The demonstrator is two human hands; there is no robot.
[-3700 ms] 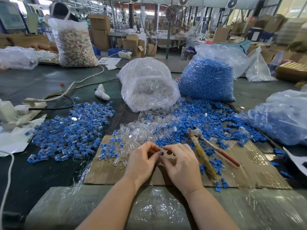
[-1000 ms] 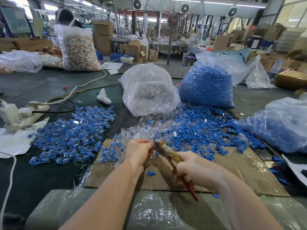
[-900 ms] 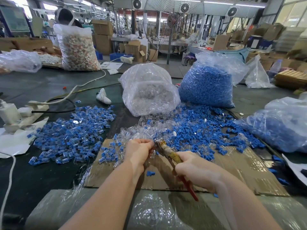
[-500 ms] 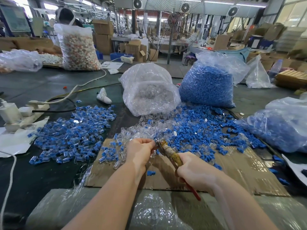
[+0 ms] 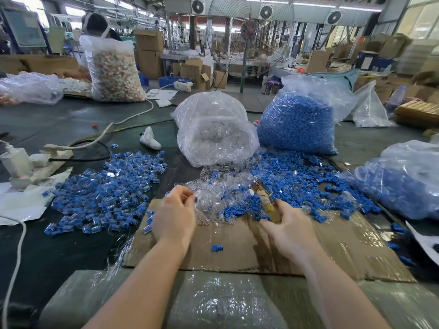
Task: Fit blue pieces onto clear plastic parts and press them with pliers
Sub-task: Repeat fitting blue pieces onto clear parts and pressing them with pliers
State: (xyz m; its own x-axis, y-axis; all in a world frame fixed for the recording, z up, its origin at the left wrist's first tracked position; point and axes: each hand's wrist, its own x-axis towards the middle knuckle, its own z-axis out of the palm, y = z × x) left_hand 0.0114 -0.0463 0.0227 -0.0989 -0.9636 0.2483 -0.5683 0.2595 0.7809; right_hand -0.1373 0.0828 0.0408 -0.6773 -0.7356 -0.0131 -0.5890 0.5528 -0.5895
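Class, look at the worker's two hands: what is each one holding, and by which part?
The left hand pinches a small assembled piece between thumb and fingertips. The right hand is at the pliers, at their handles; the grip is too blurred to tell.

Bright daylight, wide-angle edge distortion, slight blur

Factory floor: bulk parts bags (image 5: 297, 124), cartons (image 5: 148, 53), industrial fan (image 5: 249, 32).

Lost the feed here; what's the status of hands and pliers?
Left hand pinching a small part. Right hand at the pliers, which lie on the blue pieces. Nothing blocking.
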